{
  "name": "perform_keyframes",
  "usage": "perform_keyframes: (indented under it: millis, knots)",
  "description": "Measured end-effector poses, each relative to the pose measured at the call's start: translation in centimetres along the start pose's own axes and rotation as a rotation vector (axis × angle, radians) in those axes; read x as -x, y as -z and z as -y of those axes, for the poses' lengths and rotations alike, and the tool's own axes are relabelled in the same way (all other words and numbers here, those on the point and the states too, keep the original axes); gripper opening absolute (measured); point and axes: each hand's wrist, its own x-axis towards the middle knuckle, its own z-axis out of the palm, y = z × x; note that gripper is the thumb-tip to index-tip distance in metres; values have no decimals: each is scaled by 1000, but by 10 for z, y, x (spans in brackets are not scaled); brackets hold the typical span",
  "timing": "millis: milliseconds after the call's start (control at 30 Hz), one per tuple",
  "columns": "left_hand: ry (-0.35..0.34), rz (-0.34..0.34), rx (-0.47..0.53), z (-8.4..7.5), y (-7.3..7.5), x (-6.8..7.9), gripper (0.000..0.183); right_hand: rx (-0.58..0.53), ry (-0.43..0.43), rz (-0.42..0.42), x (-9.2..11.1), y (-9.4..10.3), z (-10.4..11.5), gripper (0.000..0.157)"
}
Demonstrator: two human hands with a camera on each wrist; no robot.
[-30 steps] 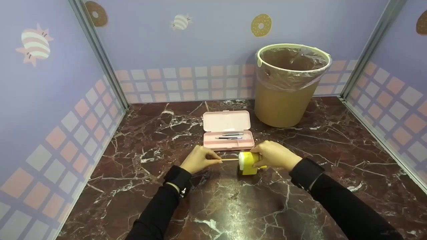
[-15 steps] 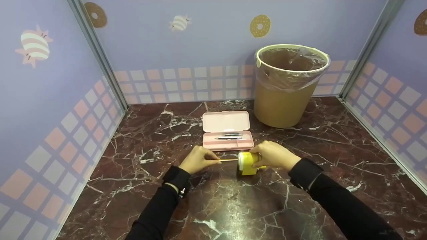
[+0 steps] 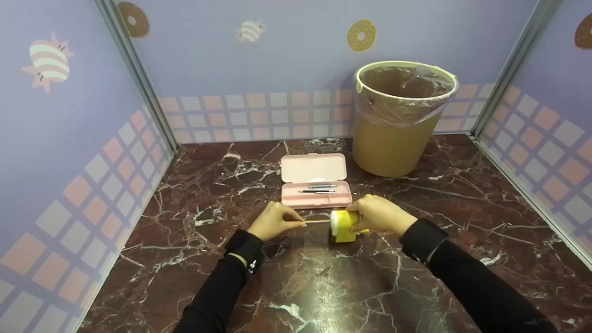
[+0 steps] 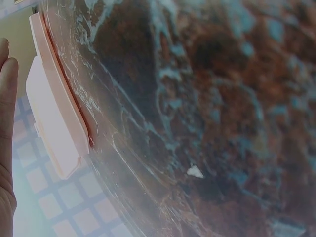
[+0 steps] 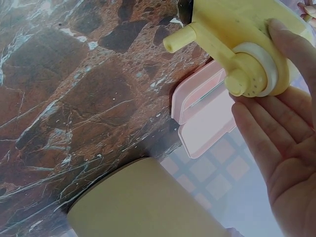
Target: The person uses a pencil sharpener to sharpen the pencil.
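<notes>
In the head view my left hand [image 3: 273, 222] pinches a thin pencil [image 3: 318, 221] between thumb and fingertips. The pencil lies level, its far end at the white front of a yellow crank pencil sharpener [image 3: 344, 226]. My right hand [image 3: 381, 215] grips that sharpener, which stands on the table, from its right side. In the right wrist view the thumb and fingers of the right hand [image 5: 284, 128] hold the yellow body, and the crank handle [image 5: 180, 38] sticks out free of them. Only an edge of the left hand [image 4: 6, 128] shows in the left wrist view.
Just behind the hands, an open pink pencil case [image 3: 296, 201] holds several pens or pencils. A tan bin [image 3: 393, 143] with a clear plastic liner stands at the back right. Patterned walls [image 3: 286, 69] border the dark marbled table [image 3: 222, 185].
</notes>
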Motion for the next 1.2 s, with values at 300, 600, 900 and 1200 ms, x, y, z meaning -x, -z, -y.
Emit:
perform_keyframes:
  millis: [300, 600, 900, 1200]
  knots:
    - [85, -65, 16, 18, 21, 24, 10, -26, -27, 21, 5, 5, -2, 25]
    - [121, -89, 93, 18, 23, 32, 12, -10, -12, 1, 2, 2, 0, 26]
    - [171, -182, 197, 7, 11, 27, 15, -3, -10, 8, 2, 1, 0, 26]
    - [260, -369, 473, -23, -11, 12, 15, -27, 0, -17, 3, -3, -3, 25]
